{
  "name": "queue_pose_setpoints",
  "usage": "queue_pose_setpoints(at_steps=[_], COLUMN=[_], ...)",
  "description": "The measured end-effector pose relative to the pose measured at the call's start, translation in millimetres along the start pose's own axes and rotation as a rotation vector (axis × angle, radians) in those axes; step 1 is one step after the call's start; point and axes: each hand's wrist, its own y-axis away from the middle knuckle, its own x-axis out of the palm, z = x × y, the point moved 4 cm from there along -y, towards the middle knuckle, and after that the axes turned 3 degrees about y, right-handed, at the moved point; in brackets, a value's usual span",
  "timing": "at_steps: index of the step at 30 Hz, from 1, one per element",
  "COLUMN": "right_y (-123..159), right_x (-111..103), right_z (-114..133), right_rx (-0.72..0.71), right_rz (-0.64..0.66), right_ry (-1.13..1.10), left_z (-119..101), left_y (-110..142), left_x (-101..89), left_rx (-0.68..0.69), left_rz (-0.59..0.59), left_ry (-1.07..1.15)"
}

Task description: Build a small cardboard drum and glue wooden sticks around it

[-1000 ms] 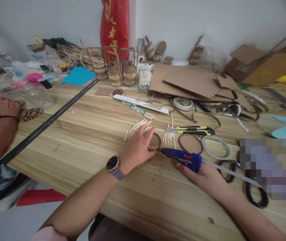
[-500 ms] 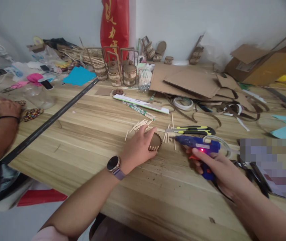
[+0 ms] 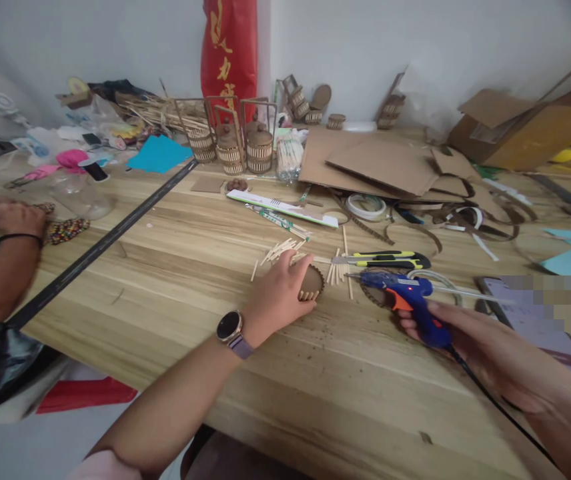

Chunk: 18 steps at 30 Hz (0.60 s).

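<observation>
My left hand (image 3: 278, 293) is curled around a round brown cardboard piece (image 3: 312, 280) with a ridged rim, and short pale sticks stand along its near edge. My fingers hide its left side. In my right hand (image 3: 470, 337) is a blue glue gun (image 3: 415, 293) with an orange trigger, held loosely by the handle. Its nozzle points left, and a clear glue stick (image 3: 470, 293) juts out behind. Beneath the gun, a second round ridged piece (image 3: 373, 288) partly shows. Cut sticks (image 3: 336, 272) lie between the hands, beside a yellow-black utility knife (image 3: 390, 259).
Another person's hands (image 3: 13, 220) work at the left, beyond a black strip (image 3: 130, 217). Behind stand small stick baskets (image 3: 258, 150) with tall handles. Cardboard sheets (image 3: 375, 163) and brown strips (image 3: 495, 217) lie at the back right. The gun's black cord (image 3: 500, 407) crosses the right side.
My right hand has shifted back along the glue gun's handle, its grip looser and the finger off the trigger. The gun has turned slightly. My left hand stays almost in place.
</observation>
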Motion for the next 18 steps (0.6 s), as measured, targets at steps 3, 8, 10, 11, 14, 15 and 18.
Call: queue_pose_setpoints(at_steps=[3,8,10,11,14,15,18], right_y=[-3,-15,-23,-29,-52,-62,-96], right_x=[-12,-30,-22,-13,24,39,80], right_z=[-8,15,36,48,82,91,106], right_rx=[0.122,-0.045,-0.186,-0.285,-0.618,-0.716,-0.852], right_rz=[0.075,-0.100,-0.150,-0.144,0.000,0.072,0.222], right_ry=[0.124,0.597,0.643,0.659,0.685,0.706,0.747], left_z=[0,0,1,1,1,1,1], left_y=[0,0,0,-1,-1,-1,0], left_x=[-0.3,-0.1,0.5,0.8,1.5,1.5,1.0], left_rx=[0.004,-0.014,-0.036,-0.041,-0.033,-0.026,-0.001], left_rz=[-0.003,-0.006,0.003,0.005,-0.001,-0.005,-0.007], left_ry=[-0.003,0.007,0.011,0.014,0.022,0.022,0.016])
